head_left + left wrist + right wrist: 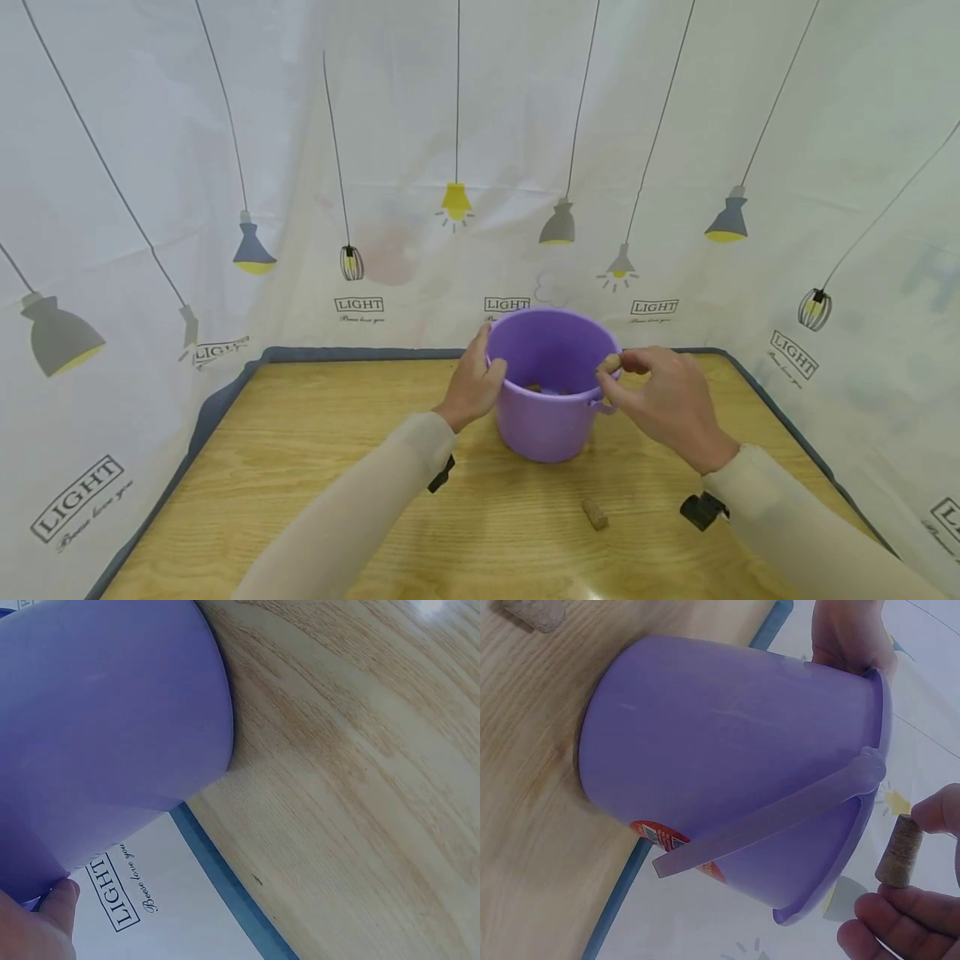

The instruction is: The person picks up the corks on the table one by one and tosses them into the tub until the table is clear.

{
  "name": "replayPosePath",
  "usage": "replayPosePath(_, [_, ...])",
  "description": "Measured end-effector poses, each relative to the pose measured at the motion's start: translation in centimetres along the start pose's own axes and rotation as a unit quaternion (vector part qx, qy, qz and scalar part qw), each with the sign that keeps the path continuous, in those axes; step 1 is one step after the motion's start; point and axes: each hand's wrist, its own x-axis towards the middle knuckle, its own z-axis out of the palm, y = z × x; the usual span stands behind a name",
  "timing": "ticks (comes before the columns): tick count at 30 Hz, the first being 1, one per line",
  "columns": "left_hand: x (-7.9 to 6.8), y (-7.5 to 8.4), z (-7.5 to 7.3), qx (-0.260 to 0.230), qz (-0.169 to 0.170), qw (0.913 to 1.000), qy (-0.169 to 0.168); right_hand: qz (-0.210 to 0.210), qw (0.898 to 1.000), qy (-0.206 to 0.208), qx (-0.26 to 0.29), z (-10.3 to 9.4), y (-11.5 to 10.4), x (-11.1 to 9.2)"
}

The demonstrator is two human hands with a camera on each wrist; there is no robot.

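Observation:
A purple bucket (pixel 543 427) stands on the wooden table, its handle (pixel 769 814) hanging down on the right side. My left hand (pixel 472 385) grips the bucket's left rim, thumb on the near side. Between thumb and fingertips, my right hand (pixel 672 407) pinches a cork (pixel 900 851) beside the right rim, at about rim height. A few brown pieces (pixel 534 387) show at the bottom of the bucket, mostly hidden by its near wall. Another cork (pixel 595 514) lies on the table in front of the bucket.
The wooden table (pixel 322 467) has a blue-grey edge strip (pixel 360 354) along the back and sides. Behind it hangs a white sheet (pixel 412 125) printed with lamps and the word LIGHT. Dark wrist mounts (pixel 702 510) sit under the sleeves.

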Motion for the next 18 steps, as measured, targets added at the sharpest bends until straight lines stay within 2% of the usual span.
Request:
replayPosePath(10, [0.1,-0.2,0.1,-0.004,0.008,1.0,0.0,-0.015,1.0,-0.004,-0.022,1.1,0.0,1.0])
replayPosePath(18, [0.1,-0.3,0.1,-0.009,0.003,1.0,-0.001,0.011,0.998,-0.056,-0.038,1.6,-0.3,1.6])
